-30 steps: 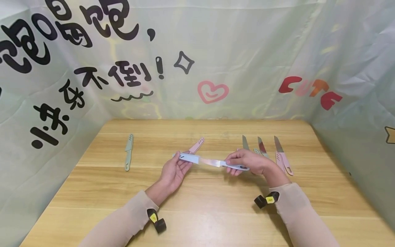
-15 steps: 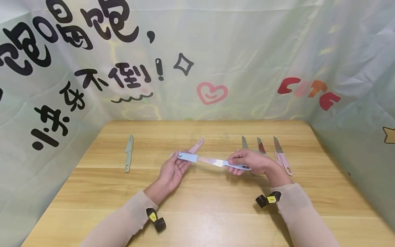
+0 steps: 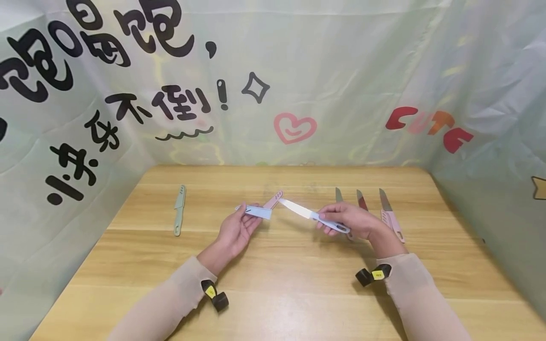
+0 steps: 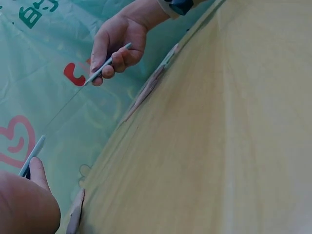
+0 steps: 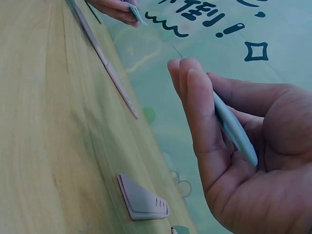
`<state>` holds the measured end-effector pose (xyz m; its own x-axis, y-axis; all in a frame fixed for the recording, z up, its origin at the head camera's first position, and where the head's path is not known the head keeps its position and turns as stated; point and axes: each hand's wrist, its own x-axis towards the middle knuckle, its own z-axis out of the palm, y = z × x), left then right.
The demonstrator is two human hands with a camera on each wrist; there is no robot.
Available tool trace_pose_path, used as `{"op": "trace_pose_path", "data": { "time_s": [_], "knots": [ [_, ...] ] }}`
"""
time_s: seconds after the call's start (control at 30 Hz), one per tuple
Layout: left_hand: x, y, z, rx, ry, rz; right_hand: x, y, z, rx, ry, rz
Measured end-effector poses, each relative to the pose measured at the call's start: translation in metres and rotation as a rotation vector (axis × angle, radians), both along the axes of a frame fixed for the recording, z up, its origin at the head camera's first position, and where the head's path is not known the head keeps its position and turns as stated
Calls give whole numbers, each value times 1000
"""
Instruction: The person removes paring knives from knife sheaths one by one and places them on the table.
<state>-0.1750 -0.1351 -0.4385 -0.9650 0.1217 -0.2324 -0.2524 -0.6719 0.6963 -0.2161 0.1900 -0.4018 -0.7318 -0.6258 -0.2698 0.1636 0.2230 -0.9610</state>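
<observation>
Wooden table (image 3: 281,293) beneath blue sheath (image 3: 258,212); left hand (image 3: 236,232) pinches sheath; right hand (image 3: 349,219), right of sheath, grips blue knife (image 3: 314,216), bare blade (image 3: 295,208) outside sheath; green knife (image 3: 178,222), well left of sheath, inside green cover (image 3: 180,197).

The blade (image 3: 296,209) is glossy metal, the sheath (image 3: 259,212) probably smooth plastic, the tabletop (image 3: 290,279) wood.

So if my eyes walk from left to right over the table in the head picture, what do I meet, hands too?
Green knife in its cover, left hand, blue sheath, blue knife, right hand, pink-handled knife.
</observation>
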Motion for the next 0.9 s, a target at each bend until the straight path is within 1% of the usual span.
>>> {"op": "trace_pose_path", "data": {
  "time_s": [0.13, 0.37, 0.63, 0.9],
  "knots": [
    [-3, 1, 4, -11, -8, -9, 0, 1, 0, -15, -9, -14],
    [-10, 5, 10, -28, 9, -71, 1, 3, -1, -10, -8, -78],
    [-16, 11, 12, -40, 20, -89, 2, 4, 1, -74, -50, -66],
    [-21, 14, 12, -72, 18, -105, 5, 3, 1, -55, -45, -77]
  ]
}}
